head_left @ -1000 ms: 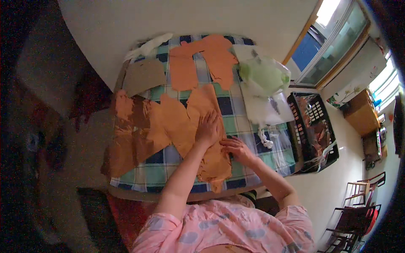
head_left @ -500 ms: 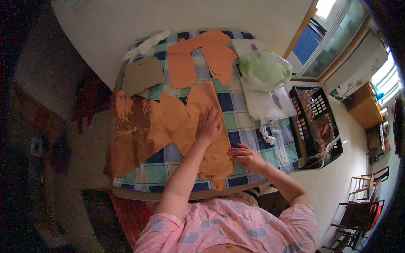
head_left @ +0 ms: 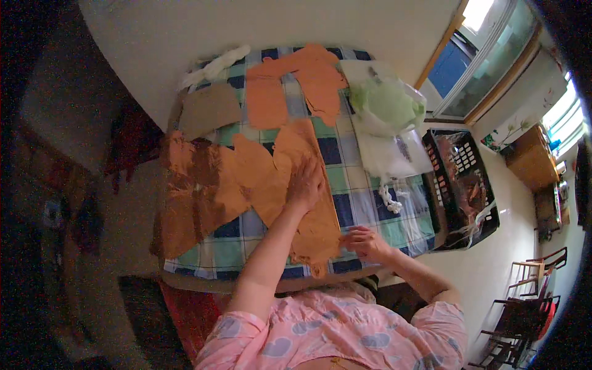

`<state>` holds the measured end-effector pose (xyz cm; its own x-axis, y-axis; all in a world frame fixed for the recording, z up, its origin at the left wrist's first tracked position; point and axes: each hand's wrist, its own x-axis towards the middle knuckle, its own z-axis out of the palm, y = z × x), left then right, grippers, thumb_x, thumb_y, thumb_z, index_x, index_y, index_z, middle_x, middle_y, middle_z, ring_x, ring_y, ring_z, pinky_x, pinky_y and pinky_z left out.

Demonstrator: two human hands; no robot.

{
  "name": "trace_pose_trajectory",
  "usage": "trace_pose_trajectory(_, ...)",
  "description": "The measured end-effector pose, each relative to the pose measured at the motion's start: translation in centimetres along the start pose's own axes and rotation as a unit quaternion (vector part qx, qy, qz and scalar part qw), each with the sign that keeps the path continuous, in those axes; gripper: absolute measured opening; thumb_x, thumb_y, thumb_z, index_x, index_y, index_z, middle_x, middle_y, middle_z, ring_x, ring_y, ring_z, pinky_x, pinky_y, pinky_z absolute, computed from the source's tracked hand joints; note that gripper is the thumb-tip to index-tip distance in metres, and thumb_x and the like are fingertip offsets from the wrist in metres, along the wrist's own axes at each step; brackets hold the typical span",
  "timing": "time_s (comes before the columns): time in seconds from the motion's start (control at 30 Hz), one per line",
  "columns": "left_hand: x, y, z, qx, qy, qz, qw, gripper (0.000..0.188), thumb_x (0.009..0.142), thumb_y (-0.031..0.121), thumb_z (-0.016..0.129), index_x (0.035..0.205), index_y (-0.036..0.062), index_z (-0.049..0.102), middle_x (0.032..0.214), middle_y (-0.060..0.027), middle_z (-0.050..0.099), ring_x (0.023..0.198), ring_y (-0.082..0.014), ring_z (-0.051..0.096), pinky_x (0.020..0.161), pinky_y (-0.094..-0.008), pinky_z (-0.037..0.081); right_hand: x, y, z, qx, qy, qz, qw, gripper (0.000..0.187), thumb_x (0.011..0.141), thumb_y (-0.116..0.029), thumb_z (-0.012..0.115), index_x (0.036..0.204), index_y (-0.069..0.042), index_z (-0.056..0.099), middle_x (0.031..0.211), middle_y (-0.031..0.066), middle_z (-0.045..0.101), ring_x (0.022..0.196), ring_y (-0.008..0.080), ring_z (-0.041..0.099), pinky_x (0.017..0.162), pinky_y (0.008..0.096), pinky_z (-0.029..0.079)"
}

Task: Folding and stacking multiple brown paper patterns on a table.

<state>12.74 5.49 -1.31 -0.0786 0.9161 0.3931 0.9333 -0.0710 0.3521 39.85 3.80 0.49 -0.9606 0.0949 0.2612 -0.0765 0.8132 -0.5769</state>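
An orange garment (head_left: 308, 237) lies lengthwise on a plaid cloth (head_left: 354, 194), its lower end crumpled and ragged. My left hand (head_left: 307, 185) rests flat on its upper half, fingers together and stretched out. At the garment's lower right edge is my right hand (head_left: 368, 244), fingers loosely bent, tips close to the fabric; whether they touch it is hard to see. Left of the garment, more orange fabric (head_left: 246, 161) spreads out, next to a shiny clear plastic wrapper (head_left: 191, 197) over brownish orange.
Another orange garment (head_left: 266, 102) lies at the far side beside a grey-brown card (head_left: 211, 110) and a white cloth roll (head_left: 225, 63). To the right are a green-and-clear plastic bag (head_left: 388, 105), white twisted cord (head_left: 390, 198) and a black crate (head_left: 453, 231). Chairs (head_left: 524, 314) stand farther right.
My right hand has moved slightly right and down, away from the garment's edge, and its fingers are more bent. My left hand has stayed on the garment.
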Motion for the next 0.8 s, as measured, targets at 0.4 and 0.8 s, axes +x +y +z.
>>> trace_pose_trajectory(0.4,-0.5,0.4,1.3,-0.039,-0.089,-0.098,0.990,0.059,0.091,0.033,0.045,0.141,0.0043,0.031,0.148,-0.0134,0.030,0.139,-0.0279,0.024,0.113,-0.0454,0.017,12.1,9.3,0.4,-0.216,0.166,0.219,0.937,0.048,0.081,-0.006,0.049,0.129,-0.010,0.052,0.137,0.0090,0.048,0.131,0.0264,0.039,0.108,0.0498,0.026)
trace_pose_trajectory(0.8,0.0,-0.4,2.7,0.014,-0.068,-0.046,0.997,0.053,0.091,0.027,0.044,0.140,0.0079,0.036,0.149,-0.0166,0.027,0.137,-0.0365,0.024,0.113,-0.0490,0.015,14.1,11.9,-0.1,-0.292,0.194,0.230,0.908,0.050,0.079,-0.011,0.056,0.128,-0.011,0.052,0.137,0.0105,0.047,0.132,0.0289,0.037,0.108,0.0511,0.024)
